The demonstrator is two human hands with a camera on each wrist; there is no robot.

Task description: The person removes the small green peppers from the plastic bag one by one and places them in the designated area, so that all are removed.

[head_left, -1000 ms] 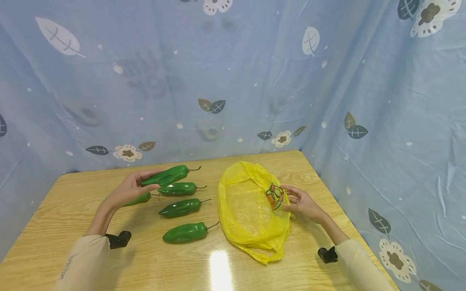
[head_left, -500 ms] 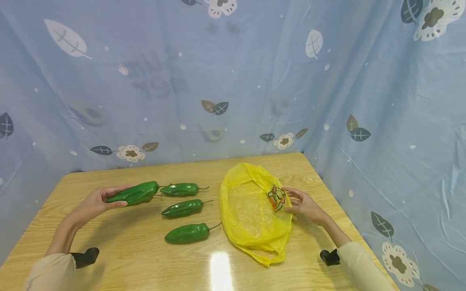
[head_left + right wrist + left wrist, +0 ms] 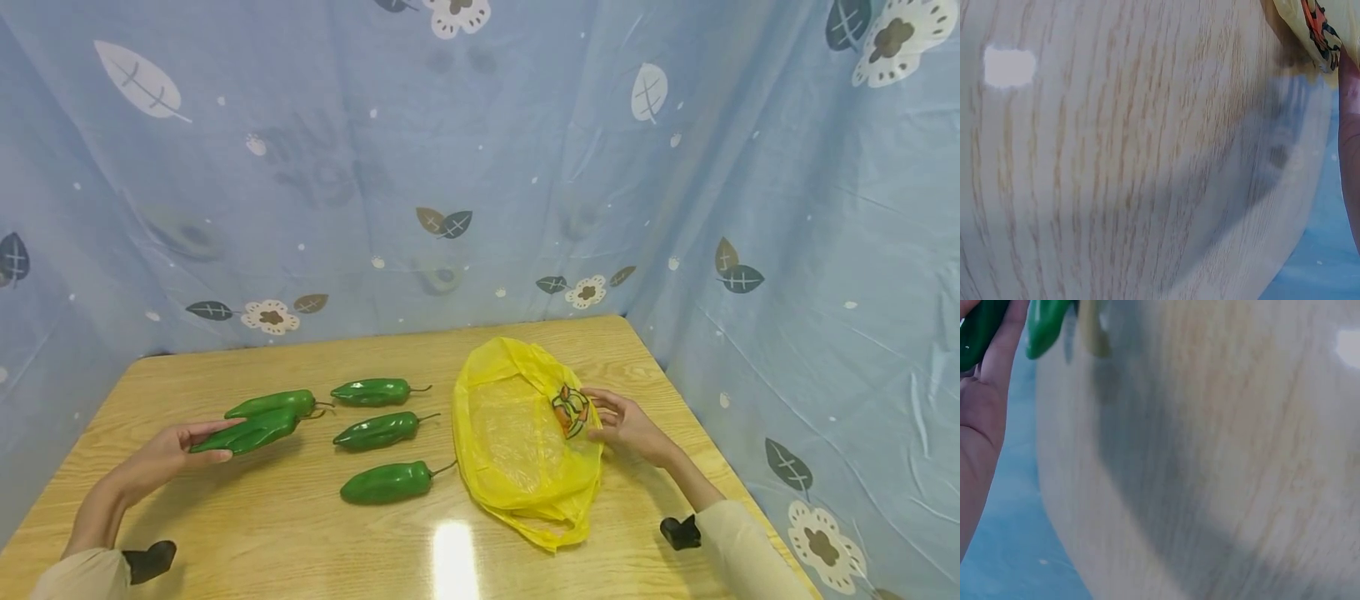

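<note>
Between the fingers and thumb of my left hand (image 3: 168,457) is a long green pepper (image 3: 258,432), its stem pointing right, low over the left part of the table. Just behind it, partly covered, lies another green pepper (image 3: 279,402). In the left wrist view the held pepper (image 3: 982,331) shows at the top left corner. My right hand (image 3: 628,427) grips the right side of a yellow plastic bag (image 3: 498,417), beside its printed patch. The bag's mouth gapes upward. In the right wrist view only a bit of the bag (image 3: 1294,15) appears.
Three green peppers lie in a column between the left hand and the bag: a back one (image 3: 371,392), a middle one (image 3: 378,430) and a front one (image 3: 386,483). A blue patterned curtain (image 3: 337,167) hangs behind and beside the wooden table (image 3: 300,550).
My left hand has carried its pepper from the back of the column leftward and toward me, uncovering the pepper behind it. My right hand and the bag stay in place.
</note>
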